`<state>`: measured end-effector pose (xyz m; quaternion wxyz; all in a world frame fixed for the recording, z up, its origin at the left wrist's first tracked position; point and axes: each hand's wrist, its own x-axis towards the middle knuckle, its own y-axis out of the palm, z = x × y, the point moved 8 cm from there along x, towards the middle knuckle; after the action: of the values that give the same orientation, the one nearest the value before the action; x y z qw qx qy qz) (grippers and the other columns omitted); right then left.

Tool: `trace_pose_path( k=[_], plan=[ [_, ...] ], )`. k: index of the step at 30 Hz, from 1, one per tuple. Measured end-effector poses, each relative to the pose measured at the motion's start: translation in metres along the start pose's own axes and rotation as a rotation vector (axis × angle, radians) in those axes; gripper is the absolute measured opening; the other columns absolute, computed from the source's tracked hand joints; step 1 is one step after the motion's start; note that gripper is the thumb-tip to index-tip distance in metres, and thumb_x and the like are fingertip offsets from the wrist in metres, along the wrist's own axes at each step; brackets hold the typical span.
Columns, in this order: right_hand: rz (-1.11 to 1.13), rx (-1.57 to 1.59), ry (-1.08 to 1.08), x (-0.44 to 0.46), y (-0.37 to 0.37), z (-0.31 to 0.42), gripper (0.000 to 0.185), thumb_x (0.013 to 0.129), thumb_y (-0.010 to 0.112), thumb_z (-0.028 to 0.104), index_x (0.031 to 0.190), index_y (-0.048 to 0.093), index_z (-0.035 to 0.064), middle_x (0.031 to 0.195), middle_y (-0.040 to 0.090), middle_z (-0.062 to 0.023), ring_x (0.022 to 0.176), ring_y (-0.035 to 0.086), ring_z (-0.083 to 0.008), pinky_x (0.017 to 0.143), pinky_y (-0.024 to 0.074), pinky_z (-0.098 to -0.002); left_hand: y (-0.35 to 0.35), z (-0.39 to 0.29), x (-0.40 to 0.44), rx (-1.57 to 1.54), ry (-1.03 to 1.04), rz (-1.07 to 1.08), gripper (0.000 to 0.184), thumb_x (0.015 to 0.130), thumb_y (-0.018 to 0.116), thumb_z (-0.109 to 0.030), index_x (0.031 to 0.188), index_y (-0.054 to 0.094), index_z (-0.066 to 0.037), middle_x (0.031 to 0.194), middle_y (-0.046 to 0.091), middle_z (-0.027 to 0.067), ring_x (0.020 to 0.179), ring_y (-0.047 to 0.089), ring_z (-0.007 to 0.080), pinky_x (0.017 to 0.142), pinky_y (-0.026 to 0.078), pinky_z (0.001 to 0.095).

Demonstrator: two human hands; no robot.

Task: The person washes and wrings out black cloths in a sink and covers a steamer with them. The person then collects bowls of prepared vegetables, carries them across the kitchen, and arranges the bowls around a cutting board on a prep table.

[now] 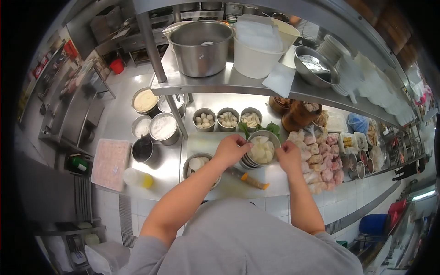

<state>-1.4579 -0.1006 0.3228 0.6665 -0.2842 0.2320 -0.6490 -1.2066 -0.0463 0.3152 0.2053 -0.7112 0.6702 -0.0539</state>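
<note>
A round metal bowl of pale sliced pieces point(262, 150) stands on a stack of similar bowls near the middle of the counter. At its left rim is my left hand point(233, 149), fingers pinched together on the rim or on something small. My right hand point(289, 157) is at the bowl's right rim with its fingers closed; what they grip is too small to tell. Green leaves point(273, 128) lie behind the bowl. A knife with an orange-yellow handle point(255, 181) lies in front of the stack. Beside my left forearm is a pot with white round pieces point(197, 164), partly hidden.
Three metal pots, one with white balls point(204, 120), stand behind. Bagged meat portions point(321, 160) cover the right side. At left are a pink-filled tray point(111, 164), a bottle point(137, 178) and several tubs. A steel shelf point(220, 85) with a large pot point(201, 50) hangs over the counter.
</note>
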Motion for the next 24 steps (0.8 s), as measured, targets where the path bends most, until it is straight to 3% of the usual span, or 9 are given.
trace_pose_path(
  k=[2, 8, 12, 15, 17, 24],
  plan=[
    [-0.001, -0.054, -0.094, 0.000, -0.005, 0.011, 0.023, 0.080, 0.068, 0.021, 0.084, 0.063, -0.0010, 0.076, 0.066, -0.0218, 0.072, 0.064, -0.0386, 0.067, 0.0507, -0.0453, 0.001, -0.004, 0.004, 0.084, 0.035, -0.038, 0.036, 0.085, 0.074, -0.036, 0.093, 0.069, -0.001, 0.085, 0.072, 0.0153, 0.082, 0.069, 0.0301, 0.075, 0.054, 0.0421],
    [0.039, -0.062, -0.108, 0.008, -0.005, 0.017, 0.022, 0.082, 0.066, 0.021, 0.084, 0.061, -0.0008, 0.076, 0.064, -0.0217, 0.074, 0.064, -0.0407, 0.068, 0.0499, -0.0470, 0.002, -0.029, -0.001, 0.303, 0.044, -0.093, 0.027, 0.087, 0.065, -0.026, 0.090, 0.067, 0.001, 0.087, 0.071, 0.0214, 0.085, 0.068, 0.0401, 0.078, 0.054, 0.0481],
    [0.069, -0.067, -0.102, 0.008, -0.006, 0.023, 0.019, 0.084, 0.064, 0.020, 0.085, 0.060, 0.0008, 0.077, 0.065, -0.0216, 0.075, 0.064, -0.0415, 0.069, 0.0498, -0.0476, 0.004, -0.039, -0.004, 0.344, 0.043, -0.105, 0.026, 0.089, 0.062, -0.024, 0.091, 0.066, 0.002, 0.088, 0.071, 0.0232, 0.088, 0.068, 0.0416, 0.081, 0.055, 0.0502],
    [0.024, -0.071, -0.176, 0.010, -0.010, 0.029, 0.015, 0.083, 0.064, 0.015, 0.084, 0.058, 0.0014, 0.072, 0.061, -0.0198, 0.066, 0.060, -0.0354, 0.064, 0.0479, -0.0435, 0.003, -0.041, -0.003, 0.380, 0.055, -0.135, 0.026, 0.089, 0.062, -0.023, 0.092, 0.065, 0.003, 0.089, 0.070, 0.0251, 0.089, 0.068, 0.0430, 0.082, 0.054, 0.0517],
    [0.085, -0.106, -0.139, 0.010, -0.009, 0.032, 0.017, 0.085, 0.063, 0.019, 0.086, 0.060, 0.0025, 0.077, 0.065, -0.0214, 0.078, 0.065, -0.0433, 0.070, 0.0495, -0.0508, 0.003, -0.041, -0.004, 0.369, 0.045, -0.114, 0.025, 0.089, 0.062, -0.022, 0.092, 0.064, 0.003, 0.090, 0.070, 0.0264, 0.089, 0.068, 0.0443, 0.082, 0.054, 0.0526],
    [0.143, -0.116, -0.156, 0.006, -0.006, 0.029, 0.016, 0.084, 0.064, 0.018, 0.086, 0.059, 0.0026, 0.077, 0.065, -0.0219, 0.077, 0.064, -0.0435, 0.070, 0.0494, -0.0517, 0.006, -0.034, -0.012, 0.354, 0.068, -0.145, 0.021, 0.087, 0.061, -0.019, 0.095, 0.065, 0.001, 0.089, 0.069, 0.0261, 0.087, 0.066, 0.0454, 0.079, 0.053, 0.0515]
  ],
)
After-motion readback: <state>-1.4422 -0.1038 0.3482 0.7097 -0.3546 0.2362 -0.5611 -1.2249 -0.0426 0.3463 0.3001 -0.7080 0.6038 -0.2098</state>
